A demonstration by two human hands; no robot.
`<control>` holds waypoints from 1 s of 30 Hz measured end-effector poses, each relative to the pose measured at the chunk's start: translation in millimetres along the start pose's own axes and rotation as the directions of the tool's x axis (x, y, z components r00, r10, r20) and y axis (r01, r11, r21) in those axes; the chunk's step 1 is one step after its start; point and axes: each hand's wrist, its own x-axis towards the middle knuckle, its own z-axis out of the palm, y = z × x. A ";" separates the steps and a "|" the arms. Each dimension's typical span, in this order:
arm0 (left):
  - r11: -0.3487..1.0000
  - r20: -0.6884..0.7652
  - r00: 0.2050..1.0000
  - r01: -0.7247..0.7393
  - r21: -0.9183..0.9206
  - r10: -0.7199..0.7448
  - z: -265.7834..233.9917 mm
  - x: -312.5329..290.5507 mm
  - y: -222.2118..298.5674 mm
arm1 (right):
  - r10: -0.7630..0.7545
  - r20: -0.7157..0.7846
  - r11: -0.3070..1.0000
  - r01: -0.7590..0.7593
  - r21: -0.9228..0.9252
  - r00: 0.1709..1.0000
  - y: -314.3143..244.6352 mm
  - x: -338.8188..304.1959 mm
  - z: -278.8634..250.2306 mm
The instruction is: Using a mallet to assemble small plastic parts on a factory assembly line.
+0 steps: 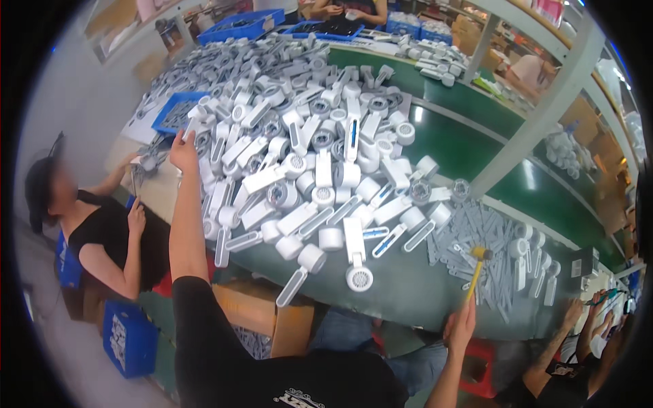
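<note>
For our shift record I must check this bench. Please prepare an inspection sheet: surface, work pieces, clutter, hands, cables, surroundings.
Surface: dark green table, mostly covered.
Work pieces: white parts heaped loosely, with round heads and long handles; grey strips piled at right.
Clutter: blue tray of small grey pieces at the heap's left; open carton by the near edge; blue bin on the floor.
Left hand: raised at the heap's left side, near the tray; grip unclear.
Right hand: holds a yellow hammer, head up.
Cables: nothing seen.
Surroundings: co-workers at left, right and far side; white post.
</note>
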 end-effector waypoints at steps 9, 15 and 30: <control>0.996 0.353 0.932 -0.088 -0.002 0.083 36.1 102.4 -51.0 | 0.089 0.035 0.996 -0.090 0.012 0.995 13.8 4.0 0.6; 0.987 0.682 0.718 -0.160 -0.031 0.138 -77.1 -96.6 95.0 | 0.060 -0.035 0.997 -0.062 -0.043 0.998 0.6 4.4 -3.1; 0.957 0.737 0.653 -0.290 0.028 0.176 -250.3 -339.3 226.2 | 0.089 0.134 0.996 -0.088 -0.013 0.987 -13.5 -1.8 0.4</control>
